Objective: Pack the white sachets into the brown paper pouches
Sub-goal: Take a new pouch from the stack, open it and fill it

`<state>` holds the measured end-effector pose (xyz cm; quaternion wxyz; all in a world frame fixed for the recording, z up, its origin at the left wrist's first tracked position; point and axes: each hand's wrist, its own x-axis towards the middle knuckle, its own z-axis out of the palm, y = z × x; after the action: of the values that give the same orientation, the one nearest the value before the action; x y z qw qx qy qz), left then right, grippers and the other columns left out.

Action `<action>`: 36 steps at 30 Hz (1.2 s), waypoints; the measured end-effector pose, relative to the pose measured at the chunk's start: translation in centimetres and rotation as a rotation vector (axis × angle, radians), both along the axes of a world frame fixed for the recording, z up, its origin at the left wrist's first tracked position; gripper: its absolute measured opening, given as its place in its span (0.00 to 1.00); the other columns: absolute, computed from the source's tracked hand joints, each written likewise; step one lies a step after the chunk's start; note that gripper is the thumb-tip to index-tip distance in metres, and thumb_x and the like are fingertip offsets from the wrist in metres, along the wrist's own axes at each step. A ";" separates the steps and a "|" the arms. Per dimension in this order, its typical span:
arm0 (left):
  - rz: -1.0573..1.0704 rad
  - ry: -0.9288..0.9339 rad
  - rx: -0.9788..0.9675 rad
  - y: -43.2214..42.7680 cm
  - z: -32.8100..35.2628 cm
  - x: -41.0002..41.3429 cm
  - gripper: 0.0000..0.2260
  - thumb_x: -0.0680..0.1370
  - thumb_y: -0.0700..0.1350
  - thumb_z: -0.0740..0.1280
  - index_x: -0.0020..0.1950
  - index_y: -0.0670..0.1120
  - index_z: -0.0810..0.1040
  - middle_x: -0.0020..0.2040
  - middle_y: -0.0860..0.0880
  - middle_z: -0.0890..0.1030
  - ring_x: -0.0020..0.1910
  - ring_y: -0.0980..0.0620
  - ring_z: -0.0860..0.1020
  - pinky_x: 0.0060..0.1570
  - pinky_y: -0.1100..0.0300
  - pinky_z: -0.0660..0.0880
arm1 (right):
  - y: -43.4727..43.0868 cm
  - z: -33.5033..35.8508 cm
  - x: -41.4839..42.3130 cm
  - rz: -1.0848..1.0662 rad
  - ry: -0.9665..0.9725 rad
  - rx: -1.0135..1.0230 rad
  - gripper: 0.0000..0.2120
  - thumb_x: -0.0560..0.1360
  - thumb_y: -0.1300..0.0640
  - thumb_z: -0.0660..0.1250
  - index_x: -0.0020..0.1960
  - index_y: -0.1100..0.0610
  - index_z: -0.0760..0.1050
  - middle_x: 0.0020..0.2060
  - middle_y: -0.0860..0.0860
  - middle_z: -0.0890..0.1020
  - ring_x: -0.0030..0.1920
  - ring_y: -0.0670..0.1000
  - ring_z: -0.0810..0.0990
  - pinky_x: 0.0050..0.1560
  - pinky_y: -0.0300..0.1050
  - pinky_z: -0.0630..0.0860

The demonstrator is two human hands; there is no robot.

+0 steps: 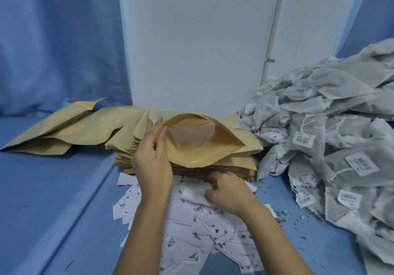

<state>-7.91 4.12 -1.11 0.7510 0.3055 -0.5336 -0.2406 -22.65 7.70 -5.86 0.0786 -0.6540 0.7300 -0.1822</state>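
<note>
The left hand [152,161] pinches the edge of one brown pouch [204,140] and pulls it up. That keeps the mouth wide open like a big bowl, ready for something to go in. The right hand [228,191] is low and close by. Its fingers curl round a white piece [193,193]. It looks soft, maybe a sachet, but I cannot be sure.

The open pouch is stiff paper and smooth and shiny inside. It sits on top of a neat stack of flat pouches [234,163], so the next one is easy to take. More pouches [64,129] lie loose and bent to the left.

Under the hands lie lots of small paper slips [191,232] with black print. To the right is a big heap of white sachets [330,136]. They are thin, crinkly cloth bags with strings and barcode tags [303,139]. They are near the right hand, so grabbing one is quick. Little dry crumbs [277,213] dot the blue sheet [53,189].
</note>
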 end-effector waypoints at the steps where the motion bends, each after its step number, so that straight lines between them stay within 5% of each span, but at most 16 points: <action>1: -0.007 0.003 0.001 0.0 0.0 0.0 0.15 0.79 0.40 0.64 0.52 0.63 0.74 0.50 0.78 0.72 0.66 0.60 0.71 0.60 0.74 0.67 | 0.0 -0.1 0.0 0.005 0.030 0.000 0.21 0.72 0.54 0.63 0.64 0.54 0.73 0.56 0.54 0.78 0.57 0.55 0.73 0.53 0.47 0.71; 7: 0.031 -0.005 -0.015 0.1 0.0 -0.1 0.14 0.80 0.40 0.64 0.54 0.61 0.74 0.50 0.77 0.71 0.66 0.55 0.73 0.61 0.69 0.69 | -0.3 -0.4 0.3 -0.003 0.104 -0.018 0.25 0.70 0.53 0.64 0.66 0.54 0.69 0.60 0.52 0.72 0.64 0.54 0.64 0.60 0.48 0.66; 11: 0.041 0.022 0.000 0.3 0.0 -0.3 0.13 0.80 0.41 0.63 0.54 0.60 0.74 0.47 0.80 0.71 0.66 0.56 0.73 0.59 0.74 0.68 | -0.3 0.0 0.0 0.013 0.051 -0.051 0.18 0.69 0.53 0.65 0.58 0.58 0.73 0.54 0.53 0.72 0.60 0.54 0.64 0.57 0.48 0.70; 15: 0.052 0.069 0.038 0.4 0.5 -0.8 0.14 0.80 0.42 0.63 0.51 0.64 0.73 0.47 0.79 0.73 0.64 0.60 0.72 0.57 0.76 0.68 | 0.4 1.5 -1.1 0.050 -0.297 -0.081 0.06 0.70 0.57 0.65 0.46 0.57 0.73 0.38 0.49 0.76 0.38 0.48 0.73 0.35 0.40 0.70; 20: 0.062 0.209 0.135 -1.0 1.5 -1.9 0.10 0.80 0.48 0.63 0.59 0.54 0.79 0.59 0.55 0.80 0.61 0.60 0.74 0.58 0.74 0.69 | 0.4 4.3 -4.3 -0.171 -0.688 -0.413 0.06 0.67 0.50 0.66 0.39 0.52 0.72 0.30 0.42 0.73 0.30 0.44 0.70 0.32 0.37 0.65; 23: 0.059 0.209 0.157 -1.7 2.1 -3.3 0.13 0.81 0.47 0.62 0.60 0.44 0.80 0.57 0.49 0.82 0.60 0.56 0.76 0.59 0.68 0.71 | -1.9 6.7 -6.3 -0.389 -0.440 -0.658 0.05 0.70 0.56 0.66 0.37 0.53 0.70 0.33 0.48 0.74 0.36 0.48 0.71 0.32 0.40 0.64; 26: 0.073 0.217 0.194 -2.4 2.3 -4.3 0.15 0.81 0.47 0.62 0.59 0.39 0.80 0.56 0.45 0.82 0.58 0.51 0.77 0.58 0.62 0.72 | -4.8 8.4 -7.6 -0.455 -0.239 -0.668 0.12 0.70 0.59 0.64 0.30 0.55 0.66 0.37 0.54 0.73 0.44 0.58 0.73 0.38 0.45 0.63; 28: 0.067 0.230 0.216 -2.8 2.3 -4.8 0.15 0.81 0.48 0.61 0.59 0.40 0.80 0.55 0.45 0.82 0.58 0.51 0.78 0.58 0.62 0.72 | -6.5 8.5 -8.2 -0.522 -0.106 -0.558 0.06 0.73 0.58 0.63 0.38 0.57 0.76 0.59 0.59 0.75 0.63 0.60 0.70 0.52 0.49 0.69; 30: 0.074 0.233 0.224 -3.3 2.3 -5.2 0.15 0.81 0.49 0.61 0.58 0.40 0.81 0.54 0.45 0.83 0.56 0.52 0.78 0.55 0.65 0.72 | -7.8 8.5 -8.9 -0.576 -0.018 -0.457 0.10 0.75 0.57 0.63 0.52 0.57 0.80 0.75 0.60 0.59 0.73 0.60 0.58 0.67 0.51 0.63; 33: 0.097 0.222 0.232 -4.1 2.2 -5.5 0.16 0.81 0.49 0.61 0.54 0.38 0.81 0.49 0.40 0.83 0.51 0.49 0.77 0.51 0.62 0.72 | -8.9 8.5 -9.7 -0.611 -0.035 -0.358 0.13 0.77 0.58 0.61 0.58 0.59 0.78 0.75 0.64 0.56 0.75 0.61 0.54 0.70 0.52 0.59; 36: 0.113 0.200 0.249 -4.7 2.1 -5.8 0.17 0.81 0.49 0.61 0.52 0.36 0.80 0.48 0.35 0.80 0.49 0.45 0.75 0.49 0.56 0.72 | -9.1 8.2 -10.4 -0.598 -0.017 -0.423 0.10 0.77 0.62 0.58 0.50 0.65 0.76 0.60 0.64 0.75 0.63 0.63 0.70 0.57 0.52 0.68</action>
<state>-13.75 -0.54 0.97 0.7691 0.4003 -0.4041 -0.2915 -33.07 -1.36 2.37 -0.1091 -0.4119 0.8346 -0.3492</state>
